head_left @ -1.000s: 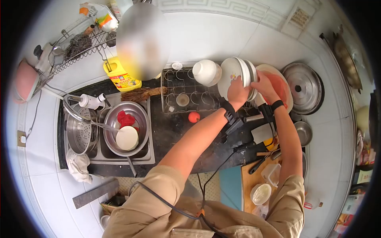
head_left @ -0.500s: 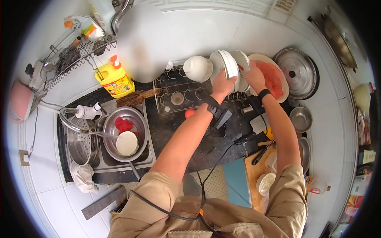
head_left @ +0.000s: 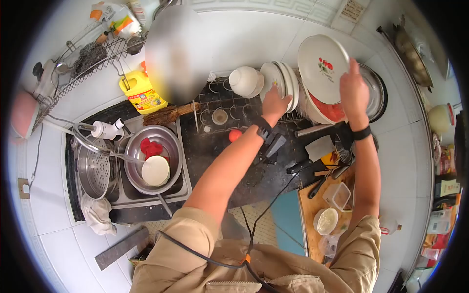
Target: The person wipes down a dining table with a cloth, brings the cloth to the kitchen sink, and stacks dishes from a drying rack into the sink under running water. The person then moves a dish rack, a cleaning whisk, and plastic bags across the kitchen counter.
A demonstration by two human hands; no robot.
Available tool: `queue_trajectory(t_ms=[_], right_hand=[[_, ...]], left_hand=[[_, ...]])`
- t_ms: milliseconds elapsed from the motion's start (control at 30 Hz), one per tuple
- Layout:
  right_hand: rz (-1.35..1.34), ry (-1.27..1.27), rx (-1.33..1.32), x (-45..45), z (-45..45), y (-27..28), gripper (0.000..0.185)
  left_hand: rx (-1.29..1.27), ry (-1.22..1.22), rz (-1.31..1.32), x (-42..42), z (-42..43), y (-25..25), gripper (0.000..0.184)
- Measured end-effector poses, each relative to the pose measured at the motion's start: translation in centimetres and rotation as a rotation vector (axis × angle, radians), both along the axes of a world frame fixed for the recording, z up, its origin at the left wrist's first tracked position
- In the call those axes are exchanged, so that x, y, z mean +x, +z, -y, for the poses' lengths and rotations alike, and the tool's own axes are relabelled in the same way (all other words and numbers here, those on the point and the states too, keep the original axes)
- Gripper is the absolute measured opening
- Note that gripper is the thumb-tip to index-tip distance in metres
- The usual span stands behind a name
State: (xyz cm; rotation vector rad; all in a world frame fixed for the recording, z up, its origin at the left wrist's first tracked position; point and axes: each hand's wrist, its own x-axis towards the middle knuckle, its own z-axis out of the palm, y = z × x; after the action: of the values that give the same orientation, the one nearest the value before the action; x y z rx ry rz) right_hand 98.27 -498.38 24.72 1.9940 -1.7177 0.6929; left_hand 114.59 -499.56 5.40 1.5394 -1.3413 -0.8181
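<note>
A white plate with a red floral print is held up by its right edge in my right hand, above a red-bottomed basin. My left hand grips the front of several white plates that stand on edge in the wire dish rack. White bowls lie on their side just left of these plates.
At left, water runs from a faucet into a metal basin with a red cloth and a pale bowl. A cleaver and a small red ball lie on the black counter. A yellow jug stands behind the sink.
My right hand has drawn one plate out of the row and moved it up and to the right, its printed face now showing. My left hand stays at the remaining plates.
</note>
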Motion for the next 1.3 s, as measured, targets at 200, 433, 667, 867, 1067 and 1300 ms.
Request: queue_trajectory(t_ms=[200, 433, 667, 867, 1067, 1300], right_hand=[[0.894, 0.411, 0.293, 1.6, -5.5, -1.8, 0.044], [1.508, 0.425, 0.912, 16.4, -15.4, -10.2, 0.039], [0.941, 0.752, 0.958, 29.5, -24.8, -9.5, 0.096], [0.458, 0.691, 0.682, 34.1, -28.7, -9.7, 0.113], [0.464, 0.680, 0.672, 35.9, -28.9, -11.5, 0.101], [0.748, 0.807, 0.859, 37.5, -28.3, -15.4, 0.094]], left_hand=[[0.145, -0.239, -0.914, 9.1, -9.3, 4.4, 0.066], [0.198, -0.183, -1.075, 24.3, -21.2, 4.0, 0.056], [0.472, -0.215, -1.311, 31.9, -30.8, -6.3, 0.050], [0.187, -0.276, -1.667, 30.1, -33.9, -2.8, 0.048], [0.343, -0.536, -2.258, 31.6, -35.0, -7.8, 0.047], [0.213, -0.209, -1.081, 36.6, -37.2, -14.0, 0.031]])
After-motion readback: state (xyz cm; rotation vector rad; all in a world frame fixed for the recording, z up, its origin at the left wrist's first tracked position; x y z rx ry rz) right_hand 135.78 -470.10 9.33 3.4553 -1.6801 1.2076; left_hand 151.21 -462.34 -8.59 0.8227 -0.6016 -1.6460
